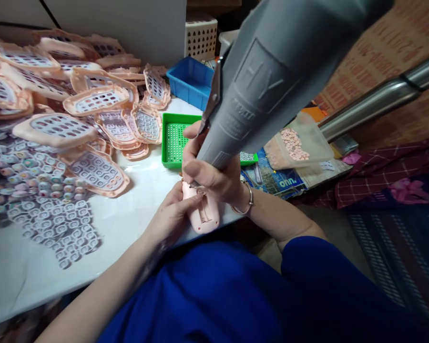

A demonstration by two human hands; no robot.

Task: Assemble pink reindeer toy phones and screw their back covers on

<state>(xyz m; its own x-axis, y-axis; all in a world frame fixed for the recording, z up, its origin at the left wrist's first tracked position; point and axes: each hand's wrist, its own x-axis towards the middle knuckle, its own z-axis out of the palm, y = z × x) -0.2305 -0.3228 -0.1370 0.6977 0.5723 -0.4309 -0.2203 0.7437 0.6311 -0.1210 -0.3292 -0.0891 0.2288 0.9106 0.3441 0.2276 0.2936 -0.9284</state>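
Observation:
My right hand is wrapped round the lower end of a big grey power screwdriver that rises toward the camera, its tip hidden behind my fingers. Under it a pink plastic toy-phone shell lies at the table's near edge. My left hand grips the shell from the left, fingers pressed on its side. A bracelet sits on my right wrist.
Many pink keypad shells are piled at the left, with sheets of keypad stickers below them. A green perforated tray and a blue bin stand behind my hands. Bags of small parts lie to the right. A metal tube crosses the upper right.

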